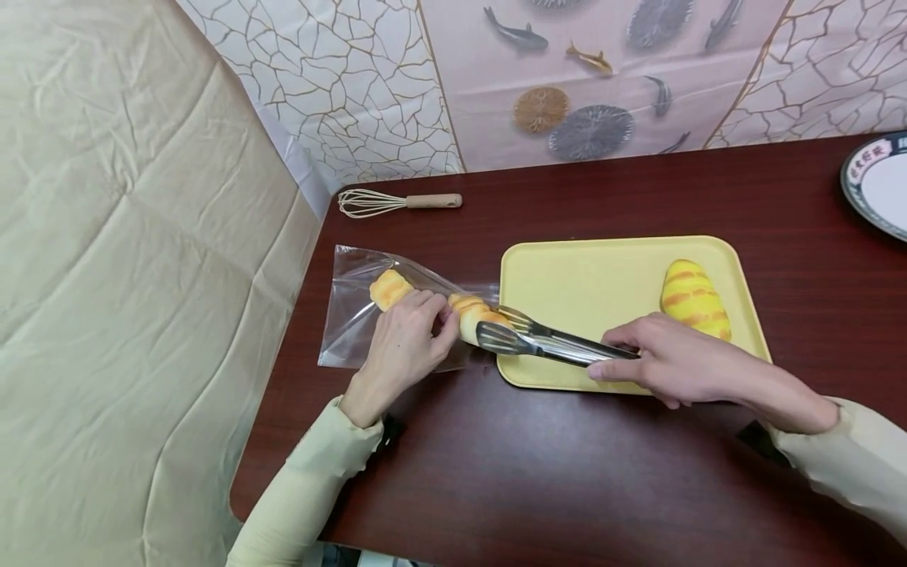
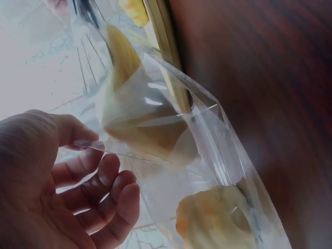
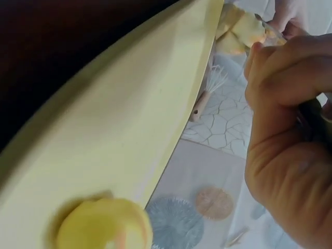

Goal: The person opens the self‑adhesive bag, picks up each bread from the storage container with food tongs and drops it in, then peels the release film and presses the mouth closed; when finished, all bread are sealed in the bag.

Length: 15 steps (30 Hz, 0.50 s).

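My left hand [image 1: 411, 335] pinches the edge of a clear plastic bag [image 1: 347, 323] between thumb and index finger, as the left wrist view shows. Inside the bag lies one small bread piece [image 1: 389, 289]. A longer bread roll [image 1: 473, 313] is at the bag's mouth, partly in it. Metal tongs [image 1: 567, 346] have their slotted heads around the right end of that roll. My right hand [image 1: 673, 361] grips the tongs' handles above a yellow tray [image 1: 560, 268]. On the tray's right side sits a yellow striped bread [image 1: 694, 299].
A whisk [image 1: 400, 201] with a wooden handle lies at the back left of the dark red table [image 1: 567, 465]. At the far right edge is a plate [image 1: 860, 185] with a patterned rim. Patterned cloth [image 1: 354, 87] hangs behind the table, and beige fabric [image 1: 127, 299] covers the left side.
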Each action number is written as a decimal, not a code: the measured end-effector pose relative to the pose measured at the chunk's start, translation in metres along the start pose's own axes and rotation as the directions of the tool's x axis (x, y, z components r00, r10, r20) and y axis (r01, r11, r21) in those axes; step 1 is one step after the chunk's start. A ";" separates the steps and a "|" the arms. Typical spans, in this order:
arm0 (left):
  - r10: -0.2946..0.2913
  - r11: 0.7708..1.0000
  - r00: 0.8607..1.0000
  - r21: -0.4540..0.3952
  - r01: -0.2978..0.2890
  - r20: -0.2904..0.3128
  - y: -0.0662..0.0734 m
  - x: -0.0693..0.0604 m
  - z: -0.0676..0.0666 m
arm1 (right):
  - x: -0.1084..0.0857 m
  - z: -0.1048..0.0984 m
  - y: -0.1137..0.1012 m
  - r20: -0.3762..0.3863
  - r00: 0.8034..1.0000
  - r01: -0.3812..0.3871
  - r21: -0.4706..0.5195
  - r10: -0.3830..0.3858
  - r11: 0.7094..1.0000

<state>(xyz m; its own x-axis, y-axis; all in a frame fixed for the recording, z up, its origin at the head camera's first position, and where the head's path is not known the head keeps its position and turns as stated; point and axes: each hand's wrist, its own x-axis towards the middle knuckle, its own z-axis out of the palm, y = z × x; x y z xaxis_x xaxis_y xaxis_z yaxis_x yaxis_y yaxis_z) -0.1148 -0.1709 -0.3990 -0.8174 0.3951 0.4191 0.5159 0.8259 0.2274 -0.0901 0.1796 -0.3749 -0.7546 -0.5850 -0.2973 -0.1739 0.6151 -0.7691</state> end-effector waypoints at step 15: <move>0.006 1.000 1.000 -0.030 -0.007 -0.024 0.000 0.002 0.000 | 0.029 0.036 -0.023 -0.224 0.969 0.046 -0.254 -0.105 0.966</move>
<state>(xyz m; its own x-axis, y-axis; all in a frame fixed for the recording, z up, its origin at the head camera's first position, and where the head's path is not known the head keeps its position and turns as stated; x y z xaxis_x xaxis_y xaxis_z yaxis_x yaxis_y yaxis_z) -0.1170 -0.1698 -0.3984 -0.8081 0.3902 0.4413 0.5288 0.8107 0.2514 -0.0853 0.1293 -0.3860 -0.8546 -0.5130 -0.0804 -0.3636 0.7018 -0.6126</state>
